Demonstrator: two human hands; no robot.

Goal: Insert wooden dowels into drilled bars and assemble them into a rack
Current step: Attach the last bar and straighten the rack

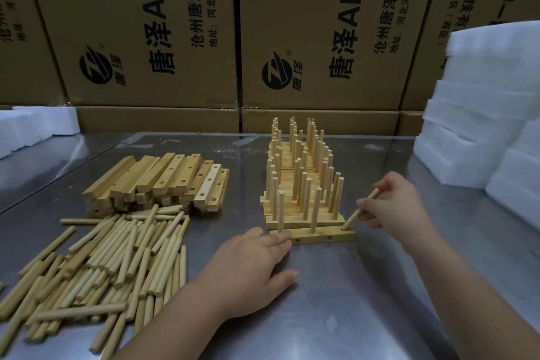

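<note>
A drilled wooden bar (pixel 318 235) lies on the metal table in front of a stack of finished bars with upright dowels (pixel 301 172). Two dowels stand in it, one at its left end (pixel 281 210) and one near the middle (pixel 315 207). My right hand (pixel 391 204) pinches a third dowel (pixel 352 218), tilted, its lower tip at the bar's right-end hole. My left hand (pixel 248 269) lies flat on the table, its fingertips touching the bar's left end.
A heap of loose dowels (pixel 111 260) covers the table's left front. Behind it lies a pile of drilled bars (pixel 163 181). White foam blocks (pixel 482 114) are stacked at the right and one at the far left (pixel 32 126). Cardboard boxes (pixel 175 32) wall the back.
</note>
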